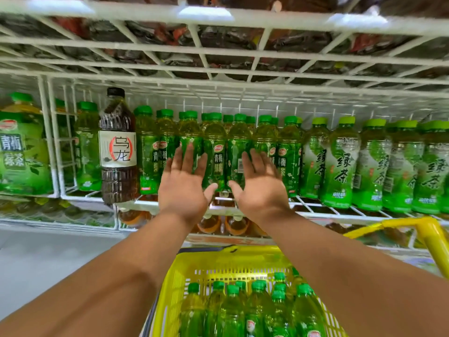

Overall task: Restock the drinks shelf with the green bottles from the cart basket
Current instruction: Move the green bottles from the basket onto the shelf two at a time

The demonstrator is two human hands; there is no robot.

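Observation:
Several green bottles [215, 154] with green caps stand in rows on the white wire drinks shelf [315, 205]. My left hand [185, 183] and my right hand [258, 186] are both spread flat, fingers apart, palms against the front row of bottles at the shelf's middle. Neither hand holds anything. Below my arms, the yellow cart basket [175, 283] holds several more green bottles [233, 310] standing upright.
A tall dark tea bottle [118, 147] stands left of the green rows. Lighter-capped green tea bottles [340, 164] fill the right side. A wire shelf [218, 52] hangs close overhead. A yellow cart handle [427, 234] rises at the right. Orange drinks [233, 224] lie on the shelf below.

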